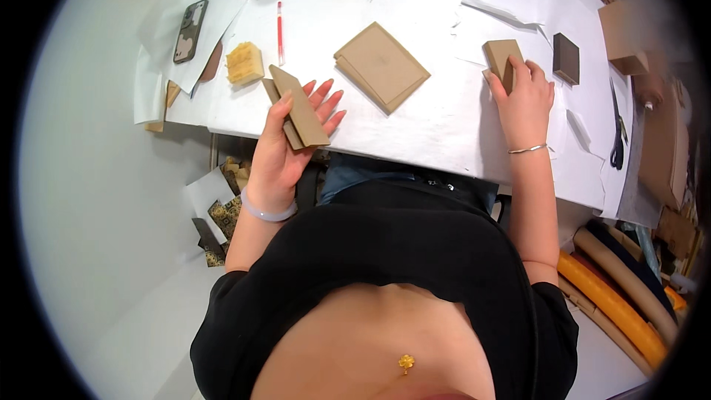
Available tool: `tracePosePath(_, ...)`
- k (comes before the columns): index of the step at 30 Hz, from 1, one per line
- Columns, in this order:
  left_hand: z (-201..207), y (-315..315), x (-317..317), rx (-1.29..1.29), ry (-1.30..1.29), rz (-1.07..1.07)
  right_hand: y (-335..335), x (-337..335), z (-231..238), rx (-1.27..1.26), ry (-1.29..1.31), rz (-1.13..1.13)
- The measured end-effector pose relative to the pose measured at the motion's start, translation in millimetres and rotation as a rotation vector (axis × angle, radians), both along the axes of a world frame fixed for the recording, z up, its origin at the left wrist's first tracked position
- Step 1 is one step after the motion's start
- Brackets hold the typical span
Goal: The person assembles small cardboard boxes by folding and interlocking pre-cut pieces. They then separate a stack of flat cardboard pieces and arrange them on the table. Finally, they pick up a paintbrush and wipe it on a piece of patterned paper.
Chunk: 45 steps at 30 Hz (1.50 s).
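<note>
Desk: the white-covered desk (437, 130) lies under and around the fingers of both hands.
Orange roll: this long orange roll (615, 311) is well apart from the right fingers, below on the near right side.
Flat brown board: the flat brown board (385, 67) lies on the desk between the two hands, farther from the body than the left fingers.
Left hand: the left hand (285, 152) has its palm up; its thumb presses on the held board from one side, and the other fingers (326, 104) are spread out behind it.
Right hand: the right hand (526, 107) reaches forward, its thumb and fingers bent around the near end of the brown block.
Held board: the narrow held board (302, 111) is tilted in the left fingers; I cannot tell if it is folded or two pieces.
Scissors: black scissors (617, 152), right of the right fingers.
Phone: a phone (190, 31), well to the left of the left fingers.
Brown block: the brown block (502, 52) is in the right fingers.
Dark block: a dark block (566, 59), just right of the right fingers.
Yellow block: a yellow block (244, 64), left of the left fingers.
Pen: a thin red pen (280, 33), beyond the left fingers.
</note>
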<state>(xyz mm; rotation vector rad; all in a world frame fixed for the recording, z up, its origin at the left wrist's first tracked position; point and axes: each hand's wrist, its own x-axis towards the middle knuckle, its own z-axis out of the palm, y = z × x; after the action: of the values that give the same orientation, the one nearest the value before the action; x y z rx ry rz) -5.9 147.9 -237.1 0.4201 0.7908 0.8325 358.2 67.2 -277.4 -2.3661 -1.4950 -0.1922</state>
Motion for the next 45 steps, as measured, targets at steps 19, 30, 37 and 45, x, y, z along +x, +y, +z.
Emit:
tracePosePath(19,-21,36,-14,1.120,1.424,-0.372,50,-112,-1,0.030,0.250,0.504)
tracePosePath(30,-43,36,5,1.527,1.596,-0.259,36,-89,16,0.261,0.426,0.506)
tracePosePath(37,-9,13,23,0.506,0.179,-0.416,24,-128,50,0.284,0.645,0.783)
tracePosePath(45,5,17,28,0.559,0.031,-0.349,14,-127,51,0.230,0.704,0.860)
